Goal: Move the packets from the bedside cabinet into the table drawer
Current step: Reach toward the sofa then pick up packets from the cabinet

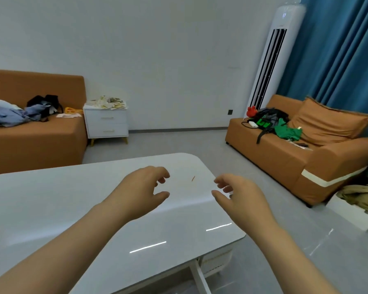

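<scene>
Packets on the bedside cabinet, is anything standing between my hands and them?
Only the table: the left hand and right hand hover empty over it, and the packets lie on the bedside cabinet across the room. Past the table, the floor looks bare.

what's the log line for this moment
left hand open | right hand open | packets on bedside cabinet | hands over table
</scene>
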Demonstrator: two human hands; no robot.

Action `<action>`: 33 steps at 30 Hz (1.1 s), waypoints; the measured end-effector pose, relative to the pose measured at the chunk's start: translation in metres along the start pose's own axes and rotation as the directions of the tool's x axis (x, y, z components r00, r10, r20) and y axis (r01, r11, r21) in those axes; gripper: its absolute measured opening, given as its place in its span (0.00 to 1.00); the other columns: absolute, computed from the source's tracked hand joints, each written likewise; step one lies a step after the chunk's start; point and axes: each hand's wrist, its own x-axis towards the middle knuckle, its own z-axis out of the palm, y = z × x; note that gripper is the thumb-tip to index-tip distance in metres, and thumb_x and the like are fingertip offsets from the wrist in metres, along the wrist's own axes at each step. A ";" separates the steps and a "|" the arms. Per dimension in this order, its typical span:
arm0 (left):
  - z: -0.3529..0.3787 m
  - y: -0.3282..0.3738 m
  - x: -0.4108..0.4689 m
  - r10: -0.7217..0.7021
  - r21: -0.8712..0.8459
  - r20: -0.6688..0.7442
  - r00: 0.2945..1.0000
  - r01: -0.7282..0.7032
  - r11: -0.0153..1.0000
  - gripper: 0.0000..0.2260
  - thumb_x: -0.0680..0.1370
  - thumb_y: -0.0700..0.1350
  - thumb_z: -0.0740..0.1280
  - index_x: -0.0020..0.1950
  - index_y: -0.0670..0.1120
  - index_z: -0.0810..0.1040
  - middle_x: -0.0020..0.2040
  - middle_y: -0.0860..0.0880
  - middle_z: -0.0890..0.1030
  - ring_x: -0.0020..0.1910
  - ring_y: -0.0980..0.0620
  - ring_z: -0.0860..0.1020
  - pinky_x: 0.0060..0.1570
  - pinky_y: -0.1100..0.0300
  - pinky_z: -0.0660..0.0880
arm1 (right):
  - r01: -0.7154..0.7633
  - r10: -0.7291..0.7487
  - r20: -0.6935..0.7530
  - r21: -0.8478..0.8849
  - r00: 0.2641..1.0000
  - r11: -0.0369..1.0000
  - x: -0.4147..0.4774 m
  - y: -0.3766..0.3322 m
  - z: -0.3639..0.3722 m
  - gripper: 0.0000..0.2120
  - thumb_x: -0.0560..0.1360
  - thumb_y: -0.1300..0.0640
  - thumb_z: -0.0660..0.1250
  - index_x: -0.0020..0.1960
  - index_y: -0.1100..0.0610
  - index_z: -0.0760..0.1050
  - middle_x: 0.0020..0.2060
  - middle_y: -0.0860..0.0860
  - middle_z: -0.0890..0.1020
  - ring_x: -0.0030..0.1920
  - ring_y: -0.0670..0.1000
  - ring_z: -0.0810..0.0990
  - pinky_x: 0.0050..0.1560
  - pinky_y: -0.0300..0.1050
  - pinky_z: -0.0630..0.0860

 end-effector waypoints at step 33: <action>-0.348 0.462 0.279 0.549 0.068 -0.292 0.783 -0.555 0.829 0.17 0.76 0.53 0.66 0.64 0.54 0.71 0.59 0.57 0.75 0.56 0.59 0.73 0.51 0.68 0.67 | -0.174 -0.011 -0.470 -0.350 0.882 0.921 0.124 0.049 -0.613 0.15 0.75 0.48 0.67 0.60 0.48 0.75 0.54 0.43 0.80 0.55 0.45 0.77 0.54 0.45 0.76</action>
